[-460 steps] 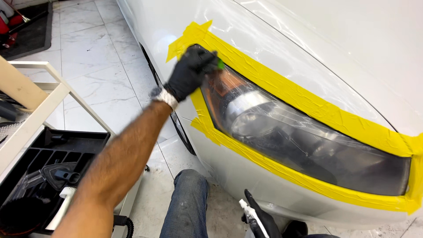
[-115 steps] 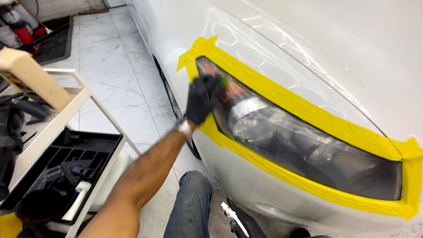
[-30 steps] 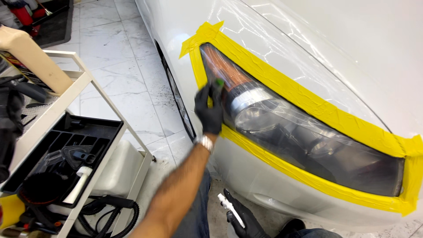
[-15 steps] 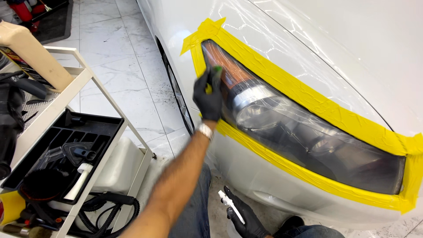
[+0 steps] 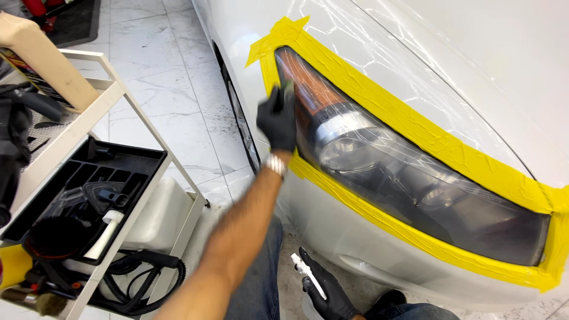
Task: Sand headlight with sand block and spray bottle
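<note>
A white car's dark headlight (image 5: 409, 178) is framed all round with yellow masking tape (image 5: 415, 127). My left hand (image 5: 277, 121), in a black glove, presses a small green pad (image 5: 288, 88) against the orange left end of the lens. The pad is mostly hidden by my fingers. My right hand (image 5: 329, 293), also in a black glove, rests low near my knee and is shut on a white spray nozzle (image 5: 307, 274); the bottle under it is hidden.
A white cart (image 5: 127, 98) stands at the left with a black tool tray (image 5: 77, 189), a tan bottle (image 5: 41, 56) on top and a black hose (image 5: 148, 278) below. The car's front wheel (image 5: 240, 118) is just left of my hand. Marble floor tiles (image 5: 166, 65) lie beyond.
My left hand has slid a little up the left end of the headlight with the pad. My right hand stays low with the spray nozzle.
</note>
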